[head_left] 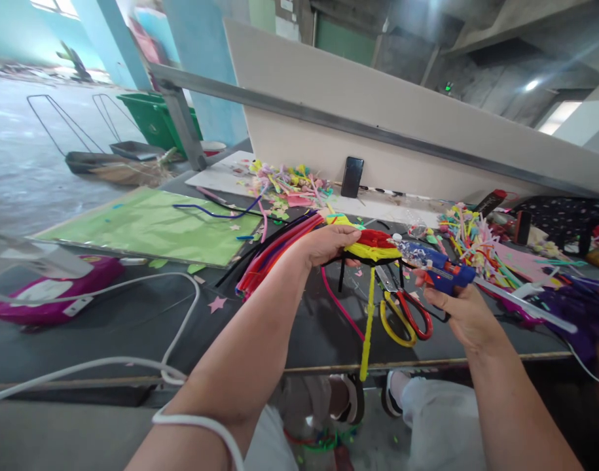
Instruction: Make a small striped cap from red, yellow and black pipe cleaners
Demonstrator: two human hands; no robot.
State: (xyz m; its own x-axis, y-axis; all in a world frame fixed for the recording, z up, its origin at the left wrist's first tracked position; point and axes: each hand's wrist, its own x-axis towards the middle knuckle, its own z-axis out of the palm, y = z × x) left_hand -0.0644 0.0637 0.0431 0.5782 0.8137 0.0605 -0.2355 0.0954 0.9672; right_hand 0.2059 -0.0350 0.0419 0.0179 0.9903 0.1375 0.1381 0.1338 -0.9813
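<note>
White cable (201, 424) crosses in front of the left forearm, nearest of all, and its loop lies farther left along the near table edge. Beyond it, the left hand (331, 242) pinches a fuzzy red-and-yellow piece (372, 248) between thumb and fingers, over the middle of the table (299, 340). Right of that, the right hand (459, 311) is wrapped round the handle of a blue glue gun (446, 273); whether its trigger is pressed I cannot tell. Its nozzle end is at the right end of the piece, touching or just beside it. Should the piece twist in that pinch, or the nozzle swing left, glue, probably hot, could reach the left fingers or smear the fuzz. A snag of the cable on the forearm might jerk the left hand too. Counted: one piece in hand, one glue gun, one pair of scissors (396, 294) with a yellow and a red handle just below the piece, one dark phone (352, 177) propped on the far side, one green sheet (146, 226) at left, and two heaps of coloured bits, a far one (289, 180) and a right one (463, 239). Stems in the bundle (274, 255) left of the piece overlap too closely to count.
</note>
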